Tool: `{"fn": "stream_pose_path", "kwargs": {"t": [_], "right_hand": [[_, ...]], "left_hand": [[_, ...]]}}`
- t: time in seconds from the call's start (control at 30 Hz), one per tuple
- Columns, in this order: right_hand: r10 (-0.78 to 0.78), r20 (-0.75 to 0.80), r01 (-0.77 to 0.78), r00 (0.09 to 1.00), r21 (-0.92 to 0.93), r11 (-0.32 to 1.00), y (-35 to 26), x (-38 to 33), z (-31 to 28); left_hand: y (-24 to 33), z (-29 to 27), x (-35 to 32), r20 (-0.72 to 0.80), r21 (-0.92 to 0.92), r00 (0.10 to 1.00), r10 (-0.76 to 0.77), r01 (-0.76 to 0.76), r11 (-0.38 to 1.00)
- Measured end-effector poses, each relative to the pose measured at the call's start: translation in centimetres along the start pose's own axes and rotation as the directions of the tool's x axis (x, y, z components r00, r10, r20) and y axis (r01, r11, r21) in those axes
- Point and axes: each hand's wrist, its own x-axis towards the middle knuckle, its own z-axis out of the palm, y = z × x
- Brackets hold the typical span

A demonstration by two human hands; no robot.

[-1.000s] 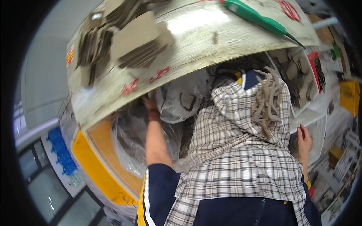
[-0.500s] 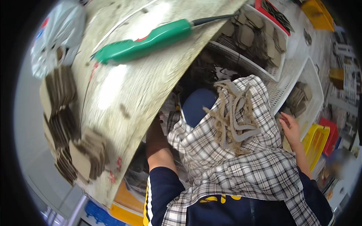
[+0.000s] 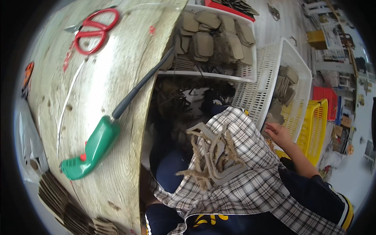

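Note:
My right hand [image 3: 279, 133] is beside the white basket on the right, close to the flat grey-brown pieces [image 3: 275, 114] at its near end. Its fingers are loosely bent and apart, with nothing visible between them. Only a little of my left arm shows at the table's edge; the left hand is hidden below the tabletop. Across my lap, on a checked apron [image 3: 254, 147], lie frayed grey-brown strips and scraps [image 3: 219, 156]. A green corded power tool [image 3: 102, 137] lies on the wooden table [image 3: 121, 94] to my left.
Red-handled scissors [image 3: 92, 33] lie at the table's far end. Stacks of grey-brown pieces [image 3: 55, 196] line its left edge. A white crate [image 3: 252, 70] ahead holds more such pieces, and a white basket [image 3: 303, 74] stands right of it. Beside that is a yellow basket [image 3: 315, 121].
The view has turned, bringing the scissors in and shifting the table's contents. My left forearm has gone mostly out of sight beside the table. My right hand stays by the white basket, fingers more bent.

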Motion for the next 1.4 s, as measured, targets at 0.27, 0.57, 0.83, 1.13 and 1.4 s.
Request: {"fn": "stream_pose_path", "kwargs": {"t": [0.27, 0.57, 0.83, 1.13, 1.4], "right_hand": [[0.220, 0.036, -0.219, 0.975, -0.036, 0.975, 6.6, -0.5, 0.7], [0.486, 0.125, -0.501, 0.865, 0.279, 0.819, 21.0, -0.2, 0.2], [0.422, -0.007, -0.413, 0.907, 0.184, 0.892, 31.4, 2.0, 3.9], [-0.028, 0.479, 0.129, 0.877, -0.179, 0.975, 27.1, 13.7, 3.6], [0.074, 0.736, 0.005, 0.672, -0.105, 0.994, 27.6, 15.8, 4.7]], "left_hand": [[-4.5, -2.7, -7.3, 0.099, -0.049, 0.994, -0.043, 0.048, 0.998], [-10.1, -9.7, -19.1, 0.293, -0.222, 0.950, -0.107, 0.176, 0.959], [-7.9, -19.9, -26.9, 0.522, -0.369, 0.829, -0.201, 0.432, 0.823], [1.1, -24.6, -28.1, 0.712, -0.491, 0.696, -0.087, 0.584, 0.647], [8.2, -26.3, -32.7, 0.628, -0.137, 0.725, 0.284, -0.255, 0.957]]}}
